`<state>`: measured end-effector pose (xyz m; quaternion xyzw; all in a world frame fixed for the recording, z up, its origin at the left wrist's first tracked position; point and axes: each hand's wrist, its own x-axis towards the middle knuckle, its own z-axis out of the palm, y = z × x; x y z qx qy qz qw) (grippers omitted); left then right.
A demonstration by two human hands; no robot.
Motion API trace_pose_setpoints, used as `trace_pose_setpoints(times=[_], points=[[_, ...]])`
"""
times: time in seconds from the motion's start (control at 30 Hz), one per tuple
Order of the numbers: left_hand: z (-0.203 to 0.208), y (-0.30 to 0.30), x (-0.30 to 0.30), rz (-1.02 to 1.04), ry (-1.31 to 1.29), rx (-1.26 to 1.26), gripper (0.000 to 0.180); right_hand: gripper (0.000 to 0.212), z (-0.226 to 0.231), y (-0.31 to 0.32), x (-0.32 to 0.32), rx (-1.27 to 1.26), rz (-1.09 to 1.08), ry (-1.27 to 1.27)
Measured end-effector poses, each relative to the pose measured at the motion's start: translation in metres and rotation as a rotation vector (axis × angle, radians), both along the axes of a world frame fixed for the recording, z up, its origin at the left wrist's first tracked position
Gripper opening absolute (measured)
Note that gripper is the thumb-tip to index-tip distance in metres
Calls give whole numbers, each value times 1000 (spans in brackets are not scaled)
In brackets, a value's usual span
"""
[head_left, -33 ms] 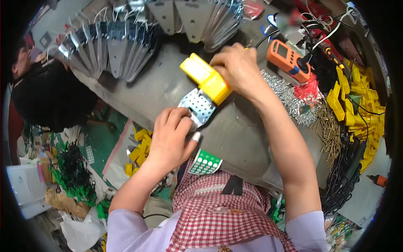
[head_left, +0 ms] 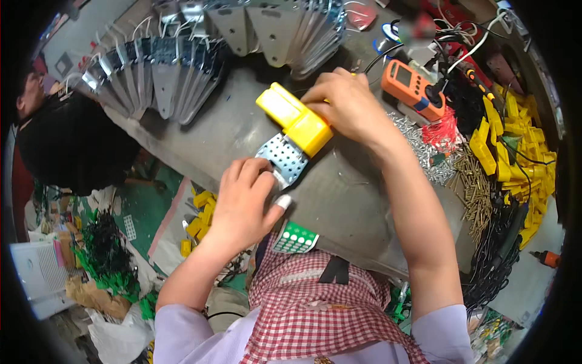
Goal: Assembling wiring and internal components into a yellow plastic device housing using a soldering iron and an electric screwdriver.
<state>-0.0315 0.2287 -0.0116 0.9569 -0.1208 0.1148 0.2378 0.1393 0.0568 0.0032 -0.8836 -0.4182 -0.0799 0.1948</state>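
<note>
A yellow plastic housing (head_left: 308, 131) lies on the grey worktop in front of me, joined or butted against a perforated light-blue metal plate (head_left: 283, 157). The plate's near-left end is gripped by the curled fingers of my left hand (head_left: 245, 194); a white wrap covers my left thumb tip. My right hand (head_left: 347, 104) is closed at the right side of the housing, fingers bent and pointing at it. What those fingers pinch is hidden behind the hand. A green sheet of round white stickers (head_left: 295, 237) sits at the table's front edge, near my apron.
Fanned metal brackets with wires (head_left: 167, 79) stand at the back left. Rightward lie an orange multimeter (head_left: 413, 89), silver screws (head_left: 424, 145), long brass-coloured screws (head_left: 476, 191), black cables (head_left: 488, 273) and piled yellow housings (head_left: 524, 158). Another person (head_left: 76, 139) is at the far left.
My right hand and the yellow housing have shifted very slightly, a little down and to the left. Both hands keep their places at the housing and the plate.
</note>
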Motion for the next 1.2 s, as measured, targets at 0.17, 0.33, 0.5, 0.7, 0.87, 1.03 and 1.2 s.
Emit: trace_pose_setpoints(times=[0.17, 0.33, 0.5, 0.7, 0.87, 1.03, 1.2], points=[[17, -21, 49, -84, -75, -50, 33, 19, 30, -104, 25, 635, -470, -3], [20, -67, 129, -87, 124, 97, 66, 28, 30, -121, 13, 594, -593, 60], [73, -44, 91, -136, -18, -216, 60, 37, -14, -249, 30, 458, -572, 127], [90, 86, -29, 184, 239, -917, 31, 37, -31, -274, 58, -231, -866, 69], [7, 175, -91, 479, 478, -513, 23, 31, -51, -393, 105, -286, -727, 22], [-137, 189, -163, 578, 331, 161, 14, 23, -50, -376, 105, -189, -595, 34], [-241, 111, -216, 563, 994, 202, 44, 26, -20, -332, 42, 17, -584, 167]])
